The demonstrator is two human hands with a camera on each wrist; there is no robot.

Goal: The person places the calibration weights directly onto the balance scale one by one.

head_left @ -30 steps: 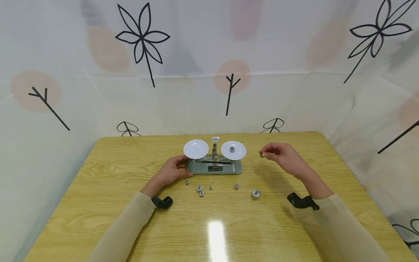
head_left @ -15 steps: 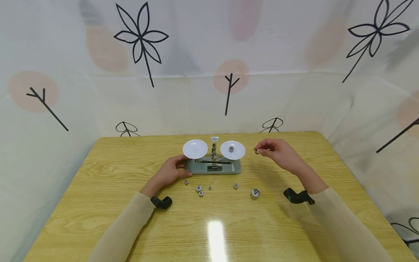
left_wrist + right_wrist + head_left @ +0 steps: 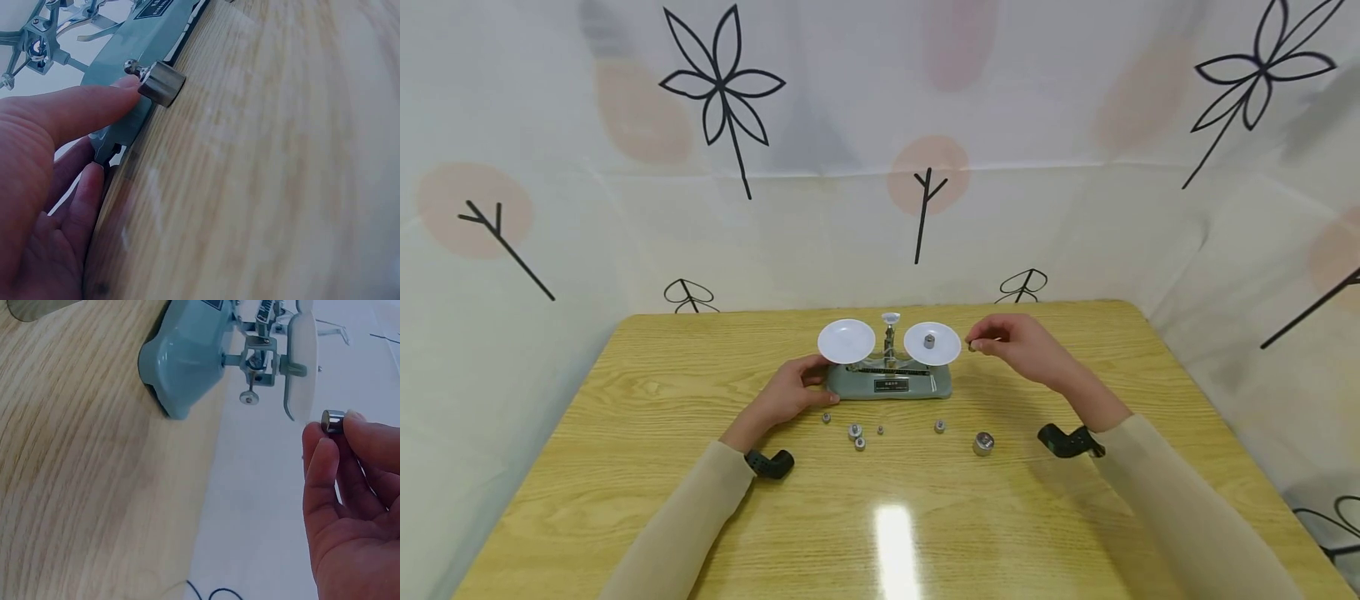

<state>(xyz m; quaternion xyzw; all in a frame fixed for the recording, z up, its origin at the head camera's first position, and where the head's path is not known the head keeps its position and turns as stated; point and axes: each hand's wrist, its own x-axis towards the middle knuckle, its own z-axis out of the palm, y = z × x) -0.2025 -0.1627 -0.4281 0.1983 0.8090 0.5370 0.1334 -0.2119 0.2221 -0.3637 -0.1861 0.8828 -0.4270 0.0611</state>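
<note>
A balance scale [image 3: 889, 383] with a grey-green base and two white pans stands toward the back of the table. My left hand [image 3: 784, 392] grips the left end of its base, thumb in front and fingers around the end. Between thumb and fingertips my right hand [image 3: 1026, 346] pinches a small metal weight [image 3: 332, 421], just right of the right pan [image 3: 946, 354] and apart from it. One metal weight [image 3: 929, 342] stands on that right pan. The left pan [image 3: 847, 342] bears nothing. Near my left thumb, a small knobbed weight [image 3: 162, 84] stands before the base.
Several metal weights stand in front of the scale, the largest weight [image 3: 983, 444] at right and a small weight [image 3: 940, 427] left of it. Two weights sit close together around the nearer weight [image 3: 860, 444]. A patterned cloth [image 3: 820, 233] hangs behind the table [image 3: 700, 367].
My right hand has moved left with the pinched weight, toward the right pan. The left hand stays on the scale's base.
</note>
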